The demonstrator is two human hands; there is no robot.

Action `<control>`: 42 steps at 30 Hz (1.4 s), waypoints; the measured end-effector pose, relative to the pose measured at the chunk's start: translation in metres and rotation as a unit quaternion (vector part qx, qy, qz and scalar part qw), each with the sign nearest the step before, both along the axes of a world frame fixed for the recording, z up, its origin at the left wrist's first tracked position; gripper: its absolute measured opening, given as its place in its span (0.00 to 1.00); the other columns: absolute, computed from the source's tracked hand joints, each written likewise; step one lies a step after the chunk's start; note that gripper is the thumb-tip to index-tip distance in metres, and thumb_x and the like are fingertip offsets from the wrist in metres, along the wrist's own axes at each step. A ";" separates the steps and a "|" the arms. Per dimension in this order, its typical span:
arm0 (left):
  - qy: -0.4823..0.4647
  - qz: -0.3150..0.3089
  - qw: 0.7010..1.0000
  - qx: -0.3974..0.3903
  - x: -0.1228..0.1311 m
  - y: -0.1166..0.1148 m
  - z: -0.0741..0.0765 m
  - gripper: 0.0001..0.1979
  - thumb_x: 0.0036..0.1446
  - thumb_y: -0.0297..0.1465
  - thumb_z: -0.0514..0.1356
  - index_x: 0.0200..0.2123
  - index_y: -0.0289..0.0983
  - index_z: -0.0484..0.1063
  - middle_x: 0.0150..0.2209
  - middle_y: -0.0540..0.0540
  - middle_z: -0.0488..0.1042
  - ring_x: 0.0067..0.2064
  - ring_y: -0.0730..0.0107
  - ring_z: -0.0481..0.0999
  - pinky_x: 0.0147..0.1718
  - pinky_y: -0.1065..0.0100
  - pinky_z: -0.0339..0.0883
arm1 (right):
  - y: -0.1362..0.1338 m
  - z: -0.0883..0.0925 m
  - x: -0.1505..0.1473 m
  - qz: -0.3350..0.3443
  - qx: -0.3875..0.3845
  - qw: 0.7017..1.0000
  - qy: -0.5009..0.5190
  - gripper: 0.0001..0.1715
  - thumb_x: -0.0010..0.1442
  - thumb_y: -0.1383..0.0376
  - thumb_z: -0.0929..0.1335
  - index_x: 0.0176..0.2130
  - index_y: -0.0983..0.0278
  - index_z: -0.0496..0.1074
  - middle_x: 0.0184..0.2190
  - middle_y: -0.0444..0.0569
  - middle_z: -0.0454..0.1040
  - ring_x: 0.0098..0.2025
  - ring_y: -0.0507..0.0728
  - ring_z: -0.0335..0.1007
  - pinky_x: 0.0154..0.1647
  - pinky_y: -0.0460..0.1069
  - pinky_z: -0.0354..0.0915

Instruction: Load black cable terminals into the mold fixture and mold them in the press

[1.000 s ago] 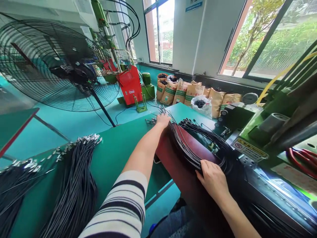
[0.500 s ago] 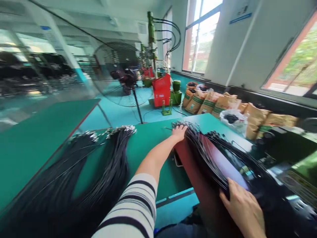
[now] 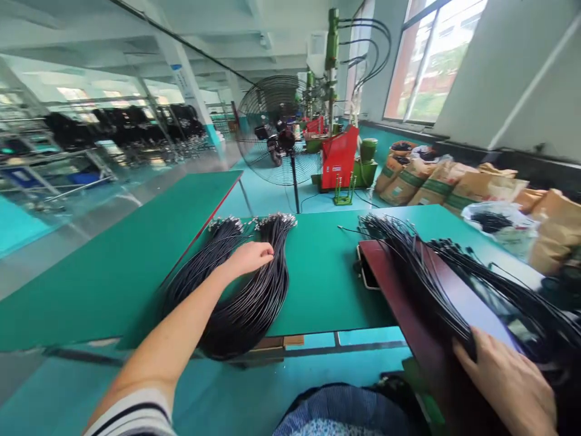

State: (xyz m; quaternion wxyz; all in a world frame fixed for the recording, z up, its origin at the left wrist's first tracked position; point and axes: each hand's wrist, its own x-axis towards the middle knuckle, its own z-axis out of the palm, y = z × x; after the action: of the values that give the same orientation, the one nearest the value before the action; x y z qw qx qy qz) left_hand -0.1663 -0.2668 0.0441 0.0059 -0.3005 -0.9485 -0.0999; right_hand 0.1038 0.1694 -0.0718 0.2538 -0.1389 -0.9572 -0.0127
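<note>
Left hand has shifted from the far cable ends onto the nearer black cable hank, fingers together; pinching cannot be told. Beside it lies a second hank on the green bench mat. Right hand, fingers slightly spread, presses a further cable bundle onto the maroon board.

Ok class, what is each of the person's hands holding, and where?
The left hand lies across a black cable bundle, midway along its strands; the right hand is on the near bend of looped black cables. Neither grip is certain.
</note>
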 end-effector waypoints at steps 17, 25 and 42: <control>0.039 -0.354 0.930 -0.097 0.011 0.497 -0.058 0.09 0.51 0.28 0.56 0.36 0.36 0.72 0.41 0.40 0.74 0.45 0.60 0.72 0.47 0.57 0.60 | -0.016 0.005 0.003 -0.104 0.104 0.988 -0.040 0.21 0.53 0.63 0.65 0.46 0.70 0.68 0.42 0.56 0.72 0.43 0.61 0.67 0.46 0.55 0.59; 0.041 -0.341 0.933 -0.106 -0.011 0.508 -0.089 0.17 0.59 0.34 0.46 0.48 0.39 0.65 0.52 0.40 0.66 0.54 0.61 0.64 0.52 0.56 0.50 | -0.012 -0.002 0.003 -0.075 0.135 0.988 0.010 0.21 0.50 0.65 0.65 0.44 0.72 0.68 0.40 0.59 0.73 0.40 0.61 0.68 0.45 0.56 0.58; -0.034 -0.157 0.981 -0.106 -0.029 0.449 -0.055 0.21 0.53 0.35 0.51 0.50 0.35 0.64 0.50 0.34 0.68 0.54 0.53 0.62 0.52 0.44 0.47 | -0.008 -0.001 0.002 -0.067 0.130 0.989 0.002 0.21 0.55 0.60 0.61 0.45 0.71 0.67 0.41 0.58 0.73 0.40 0.61 0.70 0.43 0.56 0.60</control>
State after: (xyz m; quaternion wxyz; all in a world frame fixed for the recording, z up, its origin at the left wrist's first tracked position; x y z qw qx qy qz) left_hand -0.1951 0.1819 -0.0109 -0.0742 -0.4410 -0.8944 -0.0092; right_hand 0.1062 0.1619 -0.0725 0.2698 -0.1683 -0.9355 -0.1541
